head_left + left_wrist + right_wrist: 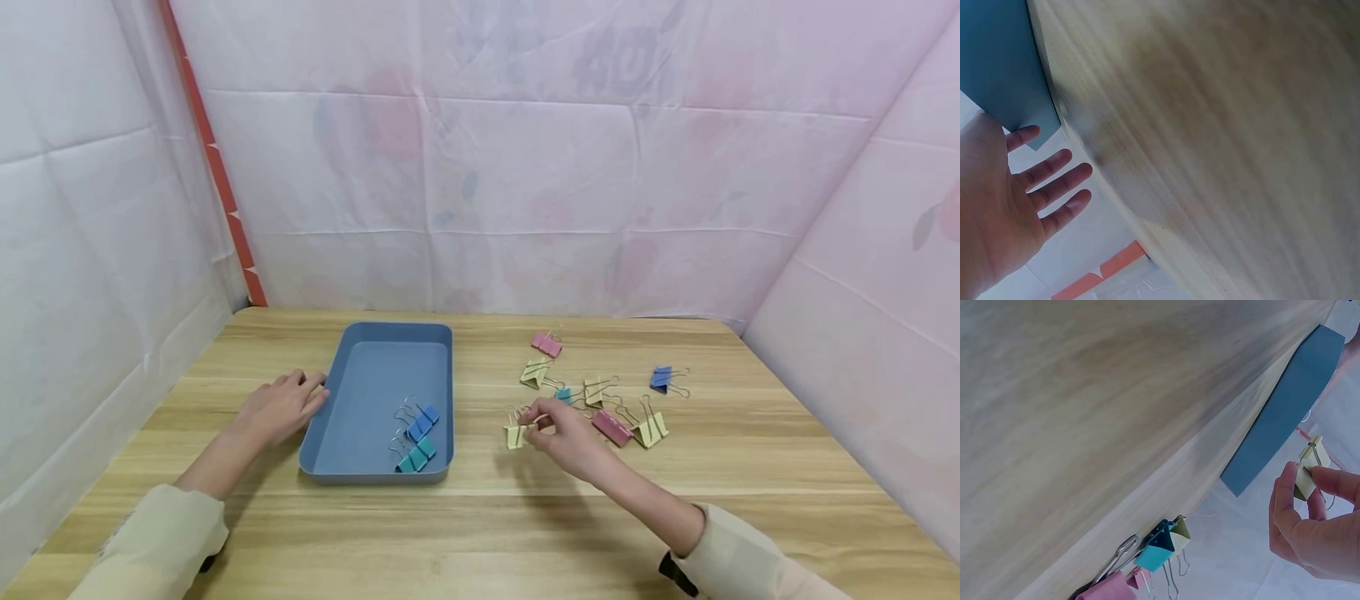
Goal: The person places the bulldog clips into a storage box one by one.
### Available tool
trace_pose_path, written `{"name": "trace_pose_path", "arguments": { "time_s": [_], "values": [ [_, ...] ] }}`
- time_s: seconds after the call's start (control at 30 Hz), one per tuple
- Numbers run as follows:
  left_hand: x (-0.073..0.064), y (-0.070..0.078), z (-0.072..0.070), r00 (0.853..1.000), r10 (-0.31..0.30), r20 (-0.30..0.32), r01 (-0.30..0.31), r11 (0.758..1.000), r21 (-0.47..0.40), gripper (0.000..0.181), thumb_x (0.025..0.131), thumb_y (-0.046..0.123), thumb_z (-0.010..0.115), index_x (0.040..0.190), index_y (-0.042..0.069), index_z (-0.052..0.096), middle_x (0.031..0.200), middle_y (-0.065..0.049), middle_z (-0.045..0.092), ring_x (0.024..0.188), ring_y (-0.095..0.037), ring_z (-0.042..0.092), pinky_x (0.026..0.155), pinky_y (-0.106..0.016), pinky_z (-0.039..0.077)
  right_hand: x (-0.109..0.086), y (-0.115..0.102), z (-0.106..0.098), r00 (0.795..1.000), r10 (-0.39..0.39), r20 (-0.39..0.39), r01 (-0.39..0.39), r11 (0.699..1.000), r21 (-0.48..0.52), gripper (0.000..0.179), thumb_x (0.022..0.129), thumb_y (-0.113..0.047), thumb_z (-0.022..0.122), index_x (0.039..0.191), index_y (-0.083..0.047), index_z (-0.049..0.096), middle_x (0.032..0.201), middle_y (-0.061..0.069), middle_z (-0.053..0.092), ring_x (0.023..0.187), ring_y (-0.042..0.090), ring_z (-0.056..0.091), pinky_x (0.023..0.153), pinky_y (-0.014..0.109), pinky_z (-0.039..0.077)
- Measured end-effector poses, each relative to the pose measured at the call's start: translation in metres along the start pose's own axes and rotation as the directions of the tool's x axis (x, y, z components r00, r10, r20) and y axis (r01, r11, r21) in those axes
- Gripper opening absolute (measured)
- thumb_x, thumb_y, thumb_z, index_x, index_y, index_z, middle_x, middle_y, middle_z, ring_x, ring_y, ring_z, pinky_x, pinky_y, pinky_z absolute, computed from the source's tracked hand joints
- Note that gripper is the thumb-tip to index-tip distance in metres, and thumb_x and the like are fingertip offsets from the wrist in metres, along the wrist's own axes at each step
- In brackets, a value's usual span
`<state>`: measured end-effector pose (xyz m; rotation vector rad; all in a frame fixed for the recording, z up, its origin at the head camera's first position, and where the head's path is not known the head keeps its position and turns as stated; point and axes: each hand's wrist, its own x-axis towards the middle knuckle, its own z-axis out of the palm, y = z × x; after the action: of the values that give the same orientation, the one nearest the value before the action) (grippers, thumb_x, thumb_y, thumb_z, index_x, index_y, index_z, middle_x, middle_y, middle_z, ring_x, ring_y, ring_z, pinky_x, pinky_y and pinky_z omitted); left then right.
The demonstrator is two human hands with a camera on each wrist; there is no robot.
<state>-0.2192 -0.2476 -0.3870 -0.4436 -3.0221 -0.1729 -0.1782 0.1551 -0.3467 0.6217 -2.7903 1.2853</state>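
We are pinching a yellow binder clip [514, 437] in our right grip [564, 437] above the tabletop [487, 533], between the tray [375, 375] and loose clips [612, 427]; our left grip [281, 408], fingers apart, is touching the tray, presumably steadying it.

tray [367, 392] on table [480, 542], left of most binder clips [612, 427]

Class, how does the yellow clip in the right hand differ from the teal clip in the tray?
Colour: the yellow clip is pale, the teal clip a deeper blue-green. Position: the yellow clip is pinched in the right hand, while the teal clip lies in the tray. Both are binder clips with wire handles.
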Motion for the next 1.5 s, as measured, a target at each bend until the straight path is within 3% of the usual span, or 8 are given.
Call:
{"name": "trace_pose_path", "arguments": {
  "time_s": [0.97,1.5],
  "values": [
    [-0.002,-0.001,-0.002,1.0,0.014,0.009,-0.014,1.0,-0.014,0.048,0.098,0.036,0.038,0.128,0.0,0.049,0.11,-0.025,0.05,0.098,-0.043,0.051,0.078,-0.056,0.041,0.006,-0.013,0.004,0.999,0.035,-0.027,-0.035,0.999,-0.008,0.01,0.081,0.0,0.065,0.082,-0.007,0.058,0.096,0.004,0.06,0.086,0.022,0.06,0.06,0.027,0.049],
    [-0.001,-0.001,-0.002,1.0,0.009,0.012,-0.009,1.0,-0.008,0.048,0.098,0.036,0.038,0.128,0.001,0.048,0.11,-0.024,0.05,0.098,-0.042,0.051,0.079,-0.057,0.04,0.014,-0.015,0.005,0.999,0.038,-0.003,-0.038,0.998,0.049,0.005,0.084,0.0,0.062,0.085,-0.002,0.058,0.1,0.008,0.059,0.088,0.025,0.059,0.06,0.027,0.05]
  ]
}}
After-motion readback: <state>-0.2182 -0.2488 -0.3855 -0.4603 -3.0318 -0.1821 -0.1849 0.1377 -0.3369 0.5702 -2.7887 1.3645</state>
